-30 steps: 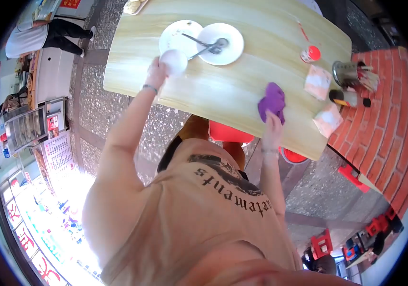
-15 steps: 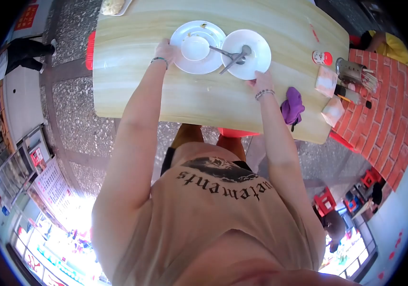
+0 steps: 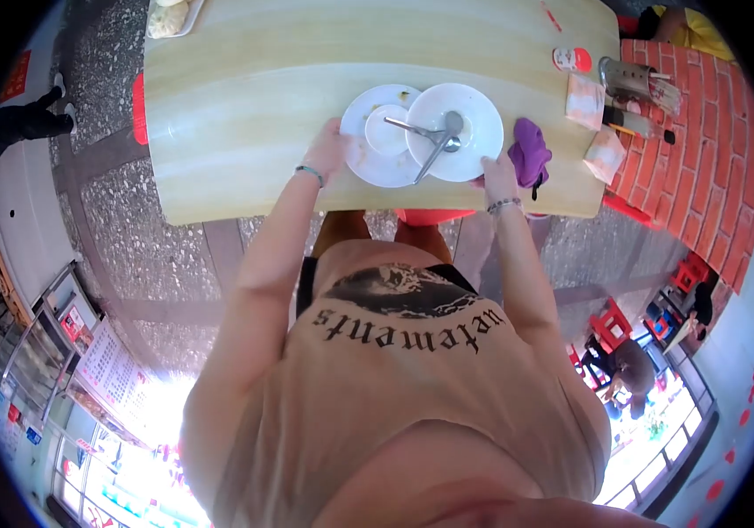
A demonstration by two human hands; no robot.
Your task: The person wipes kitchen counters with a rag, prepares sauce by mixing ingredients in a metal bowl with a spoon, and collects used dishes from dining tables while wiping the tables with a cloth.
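My left hand [image 3: 327, 148] is closed on the left edge of a white plate [image 3: 368, 169], its fingers partly hidden. On that plate sit a small white dish [image 3: 381, 132] and a few food scraps. My right hand [image 3: 498, 178] grips the lower right rim of a white bowl [image 3: 481, 110], thumb at the rim and fingers underneath. Inside the bowl lie crossed metal utensils, at least one a spoon [image 3: 453, 123]; one handle reaches out over the dish. The bowl's left side overlaps the plate and part of the dish.
Just right of the bowl, a purple cloth-like item [image 3: 530, 151] lies on the table [image 3: 245, 132]. Tissue packs [image 3: 584, 101], a red-lidded jar [image 3: 572, 59] and a metal utensil holder [image 3: 628, 79] stand at the right. A tray of food [image 3: 170, 19] is at the far left; a person [image 3: 29, 123] is beyond.
Plate and bowl have come nearer my body, with both hands still on them. The bowl now overlaps the plate more, covering part of the small dish.
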